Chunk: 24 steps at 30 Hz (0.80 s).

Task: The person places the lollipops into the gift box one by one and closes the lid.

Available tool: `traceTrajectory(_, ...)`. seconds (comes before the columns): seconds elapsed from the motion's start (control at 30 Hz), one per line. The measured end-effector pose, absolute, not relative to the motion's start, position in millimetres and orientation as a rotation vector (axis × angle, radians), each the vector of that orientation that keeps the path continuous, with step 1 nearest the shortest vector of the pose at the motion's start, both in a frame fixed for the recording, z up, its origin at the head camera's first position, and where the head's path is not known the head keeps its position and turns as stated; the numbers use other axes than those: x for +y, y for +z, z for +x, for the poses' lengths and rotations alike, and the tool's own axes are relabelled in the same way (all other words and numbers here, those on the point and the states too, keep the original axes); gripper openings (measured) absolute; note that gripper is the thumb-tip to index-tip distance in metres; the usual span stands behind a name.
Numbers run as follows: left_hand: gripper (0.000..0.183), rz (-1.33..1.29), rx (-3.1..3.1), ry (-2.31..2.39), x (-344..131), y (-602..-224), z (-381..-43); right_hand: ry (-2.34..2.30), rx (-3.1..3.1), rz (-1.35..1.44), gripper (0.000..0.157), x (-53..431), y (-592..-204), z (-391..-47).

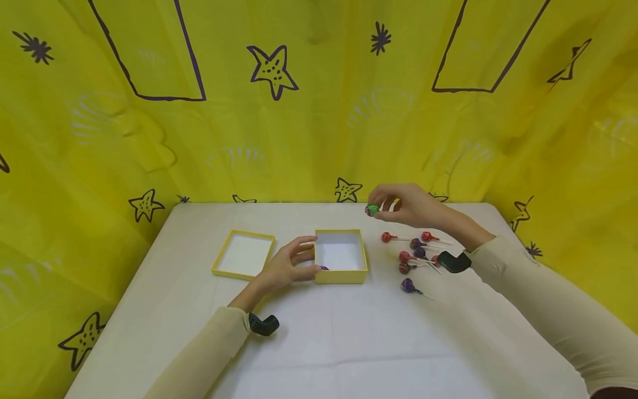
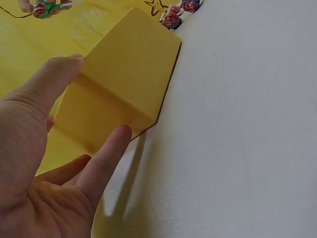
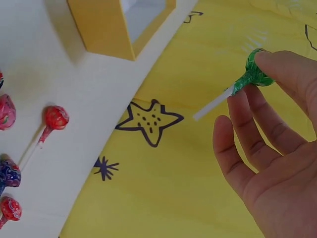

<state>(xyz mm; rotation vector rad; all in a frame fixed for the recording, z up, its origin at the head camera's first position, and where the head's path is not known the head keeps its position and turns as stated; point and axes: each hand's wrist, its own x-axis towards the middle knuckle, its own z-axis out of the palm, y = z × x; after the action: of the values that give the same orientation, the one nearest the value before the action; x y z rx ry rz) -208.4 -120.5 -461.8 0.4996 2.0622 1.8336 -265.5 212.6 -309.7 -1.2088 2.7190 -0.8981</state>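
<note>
In the head view, my left hand (image 1: 291, 263) is at the left side of a yellow box (image 1: 344, 277) with a white inside. Its thumb (image 2: 67, 64) meets the box's upper edge, and a fairly straight finger (image 2: 106, 158) touches the side wall low down. A purple-wrapped lollipop (image 1: 324, 268) shows partly inside the box near that thumb. Raised beyond the box's right side, my right hand (image 1: 406, 204) pinches a green-wrapped lollipop (image 3: 252, 74) by its head between thumb and fingers. Its white stick points freely away from the hand.
Several red, pink and purple lollipops (image 1: 407, 285) lie right of the box on the white-covered table (image 1: 299, 343). The box lid (image 1: 244, 255) lies inner side up to the left. A yellow patterned curtain (image 1: 319, 127) hangs behind and around the table.
</note>
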Motion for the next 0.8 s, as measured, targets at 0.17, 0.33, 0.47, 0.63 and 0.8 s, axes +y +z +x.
traceTrajectory(0.17, 0.078, 0.499, 2.091, 1.806, -120.6, -460.0, -206.8, -0.891, 2.709, -1.179, 0.024, 203.3, -304.4, -265.5)
traceTrajectory(0.33, 0.076, 0.513, 2.097, 1.808, -120.1, -459.7, -205.9, -0.879, 2.688, -1.161, 0.024, 195.3, -303.5, -267.8)
traceTrajectory(0.47, 0.075, 0.525, 2.101, 1.816, -120.6, -460.6, -206.0, -0.888, 2.661, -1.147, 0.024, 190.0, -304.2, -269.2)
traceTrajectory(0.63, 0.075, 0.527, 2.108, 1.812, -120.5, -462.6, -206.8, -0.904, 2.626, -1.134, 0.023, 186.6, -308.3, -270.0)
traceTrajectory(0.8, 0.076, 0.522, 2.106, 1.818, -120.6, -464.5, -207.6, -0.900, 2.604, -1.129, 0.022, 180.3, -313.7, -270.4)
